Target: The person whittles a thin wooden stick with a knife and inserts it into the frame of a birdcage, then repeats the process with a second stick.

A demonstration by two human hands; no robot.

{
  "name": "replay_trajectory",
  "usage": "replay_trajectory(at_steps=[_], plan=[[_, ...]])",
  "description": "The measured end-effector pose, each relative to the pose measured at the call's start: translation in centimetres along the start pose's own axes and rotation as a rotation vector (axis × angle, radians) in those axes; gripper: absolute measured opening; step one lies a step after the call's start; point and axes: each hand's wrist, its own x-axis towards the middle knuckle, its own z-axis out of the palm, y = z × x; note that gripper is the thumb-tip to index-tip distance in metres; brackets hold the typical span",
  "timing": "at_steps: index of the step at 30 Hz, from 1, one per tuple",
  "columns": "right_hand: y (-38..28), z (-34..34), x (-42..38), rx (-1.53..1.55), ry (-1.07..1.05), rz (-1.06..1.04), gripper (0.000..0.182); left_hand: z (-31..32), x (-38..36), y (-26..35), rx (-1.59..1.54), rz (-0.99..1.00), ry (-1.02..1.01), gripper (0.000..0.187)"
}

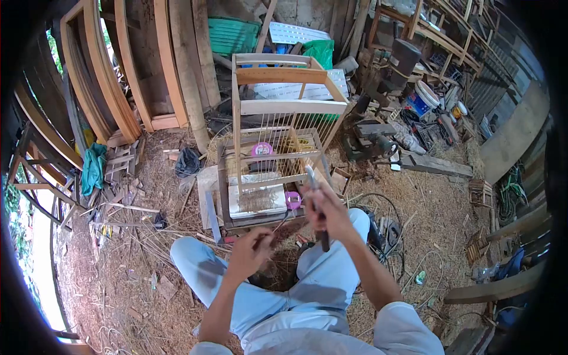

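My right hand (325, 210) is wrapped round a knife-like tool (325, 236) with a dark handle and a pale upper end, held upright over my right knee. To its left, my left hand (251, 251) has its fingers pressed together on a thin strip (281, 222) that points up and right. A wooden cage frame (293, 107) with thin upright bars stands in front of me on a low wooden table (266, 220). A white block (258, 200) and two pink tape-like rings (262, 149) lie on this table.
A saw (212, 214) rests at the table's left edge. Wood shavings and thin sticks cover the floor. A black bag (187, 161) lies to the left. Beyond the table at right are a vise (370, 145), a wooden beam (435, 164) and a bucket (421, 97). Cables lie beside my right knee.
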Motion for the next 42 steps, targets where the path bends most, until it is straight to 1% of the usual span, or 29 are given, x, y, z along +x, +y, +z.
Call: replay_trajectory(at_steps=[1,2,4,5,6,8,9,10,12,14,16,18,19,21,24,25,26,28,30,31,32,33,34,35,37,38,40,41,42], plan=[[-0.9,-1.2,0.3,0.02,-0.048,0.03,0.031,-0.6,-0.6,0.1,-0.149,-0.073,-0.039,0.017],[-1.0,-1.4,0.1,0.022,-0.042,0.027,0.031,-1.1,-1.0,0.3,-0.296,-0.147,-0.078,0.015],[-0.9,-1.0,0.2,-0.074,-0.197,0.065,0.03,-1.0,-0.9,2.4,-0.317,-0.142,-0.071,0.013],[-0.2,0.1,0.0,-0.097,-0.181,0.09,0.028,-0.8,-0.5,3.5,-0.338,-0.132,-0.066,0.011],[0.1,0.8,-0.3,-0.098,-0.193,0.096,0.028,-0.4,0.0,3.8,-0.338,-0.137,-0.053,0.011],[0.2,2.0,-0.7,-0.023,-0.386,0.176,0.029,0.3,0.9,3.7,-0.006,0.056,0.134,0.015],[0.2,2.2,-0.8,0.111,-0.473,0.194,0.028,0.8,1.1,2.7,-0.045,0.149,0.163,0.014],[0.3,1.9,-0.7,0.112,-0.467,0.194,0.028,0.6,0.9,3.0,-0.046,0.15,0.157,0.014],[0.6,1.2,-0.3,-0.022,-0.49,0.249,0.028,-0.3,0.5,4.1,-0.138,0.0,0.039,0.013],[0.5,1.1,-0.6,-0.049,-0.464,0.221,0.03,-0.4,0.1,4.2,-0.173,-0.01,0.016,0.013],[-0.3,1.0,-0.9,-0.172,-0.463,0.253,0.027,-0.7,-0.4,4.6,-0.211,-0.022,0.002,0.013],[-0.6,1.0,-1.1,-0.176,-0.45,0.246,0.025,-1.1,-0.6,5.2,-0.178,-0.089,-0.073,0.014],[-0.5,1.0,-1.2,-0.161,-0.425,0.26,0.025,-1.0,-0.8,5.3,-0.178,-0.093,-0.076,0.014],[-0.7,1.0,-1.4,-0.147,-0.398,0.274,0.025,-0.8,-0.9,5.5,-0.105,-0.006,-0.013,0.014],[-1.6,1.2,-1.8,-0.174,-0.348,0.304,0.026,-0.8,-1.4,5.3,-0.079,-0.047,-0.041,0.014],[-1.7,0.2,-1.7,-0.141,-0.276,0.289,0.025,-1.0,-1.8,4.9,-0.079,-0.051,-0.036,0.014],[-1.9,-1.0,-1.5,-0.11,-0.203,0.273,0.024,-1.3,-2.4,4.2,-0.124,-0.101,-0.048,0.013],[-0.8,-6.7,0.1,-0.238,0.306,0.063,0.025,-1.9,-3.4,2.7,-0.164,-0.152,-0.063,0.012],[-3.9,-9.3,-0.7,-0.109,0.147,0.078,0.026,-2.6,-4.1,1.5,-0.227,-0.113,0.123,0.011],[-4.3,-7.5,-1.2,-0.194,0.182,0.126,0.024,-2.9,-3.9,1.6,-0.172,-0.186,0.085,0.011],[-3.2,-6.8,-1.5,-0.189,0.048,0.133,0.028,-2.6,-3.5,2.2,-0.177,-0.185,0.088,0.011],[-2.4,-5.6,-1.9,-0.246,0.027,0.243,0.031,-2.0,-2.7,3.0,-0.131,-0.159,0.114,0.011],[-1.5,-4.1,-2.1,-0.148,-0.098,0.233,0.035,-1.3,-1.9,3.7,-0.087,-0.128,0.141,0.011],[-0.5,-2.8,-2.1,-0.186,-0.23,0.133,0.036,-0.7,-1.2,4.0,-0.096,-0.118,0.14,0.011],[1.1,0.0,-2.1,-0.051,-0.233,0.178,0.028,0.0,-0.6,4.5,-0.075,-0.096,0.12,0.01],[1.2,0.5,-1.9,-0.044,-0.232,0.177,0.028,0.2,-0.4,4.5,-0.069,-0.097,0.117,0.01],[0.8,1.5,-1.3,-0.012,-0.213,0.172,0.026,0.2,-0.4,4.1,0.058,0.061,0.121,0.011],[1.1,0.2,-0.7,-0.014,-0.073,0.184,0.026,-0.2,-0.8,3.9,0.063,0.058,0.121,0.011],[0.4,-1.2,-0.3,-0.012,-0.075,0.186,0.026,-0.8,-1.4,3.5,0.013,0.026,0.12,0.01]])
